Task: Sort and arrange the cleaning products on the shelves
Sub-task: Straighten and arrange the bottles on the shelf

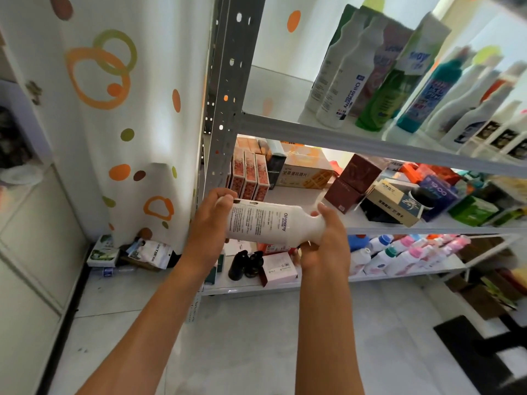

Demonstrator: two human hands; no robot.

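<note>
I take the grey shelf post (pixel 225 89) as my landmark and read outward from it: left of it hangs a white curtain with orange and green rings (pixel 99 78), and at its foot a few packets (pixel 128 252) lie on the pale floor (pixel 256 337). Just in front of the post, low down, my left hand (pixel 212 220) curls round the base of a white bottle (pixel 273 223), which I hold lying on its side, label up, clear of every shelf. Right of that, my right hand (pixel 325 240) wraps its narrow neck end. I judge I am mid-placement: the bottle matches the white ones standing on the upper shelf (pixel 313 132), right of the post, so the next move calls for turning it upright and lifting it into the bare stretch between the post and that row (pixel 342 81). Below, right of the post, boxes (pixel 251 175) crowd the middle shelf and capped bottles (pixel 399 252) fill the lower one
</note>
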